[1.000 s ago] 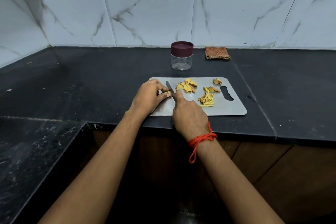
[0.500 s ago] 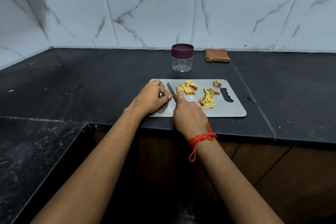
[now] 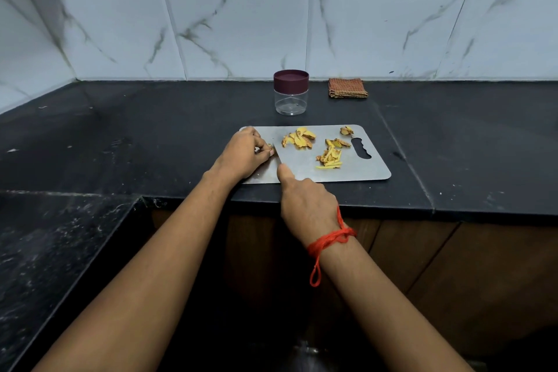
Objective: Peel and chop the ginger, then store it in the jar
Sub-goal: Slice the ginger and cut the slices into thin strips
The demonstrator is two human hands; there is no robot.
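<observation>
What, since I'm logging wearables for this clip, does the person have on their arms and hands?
Both forearms are bare, no sleeves in view. An orange-red thread is tied round the right wrist, one loop dangling. The left hand and right hand show no gloves.

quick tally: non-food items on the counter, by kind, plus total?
jar: 1
folded cloth: 1
cutting board: 1
knife: 1
total: 4

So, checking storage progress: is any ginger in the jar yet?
No, the clear jar looks empty, lid on; the ginger pieces lie on the board.
</observation>
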